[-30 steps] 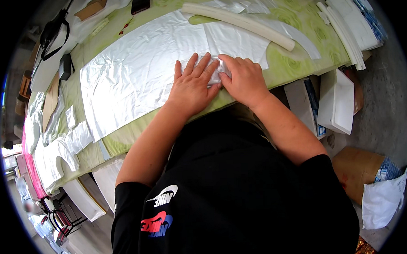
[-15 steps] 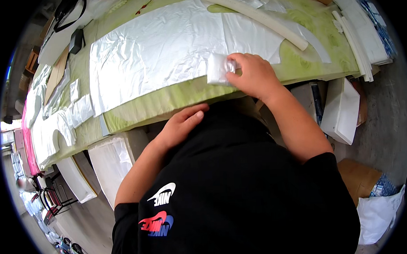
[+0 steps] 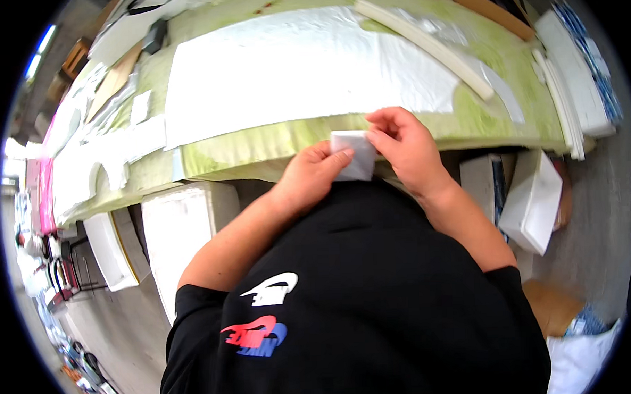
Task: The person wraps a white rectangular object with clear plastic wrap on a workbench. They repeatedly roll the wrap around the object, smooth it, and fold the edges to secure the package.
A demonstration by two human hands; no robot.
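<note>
A small, flat, whitish plastic pouch (image 3: pixel 358 162) stands tilted between my hands at the near edge of the table. My left hand (image 3: pixel 306 176) grips its left side, thumb lying across the front. At the pouch's upper right corner, my right hand (image 3: pixel 410 152) is closed, with curled fingers and the thumb against the edge. What the pouch contains cannot be made out. Just beyond my hands, a large sheet of shiny silver-white material (image 3: pixel 276 73) lies spread over the green-patterned table cover (image 3: pixel 258 152).
A long cream tube (image 3: pixel 428 47) rests across the sheet's right part. Cut silvery pieces (image 3: pixel 143 137) and a dark block (image 3: pixel 155 36) lie to the left. Under the table stand white bins (image 3: pixel 534 203). An open cardboard box (image 3: pixel 493 3) sits at the far right.
The pouch has come off the table's edge toward my body and now stands tilted. My left hand has risen from the table's edge and taken hold of it; my right hand has shifted to its corner.
</note>
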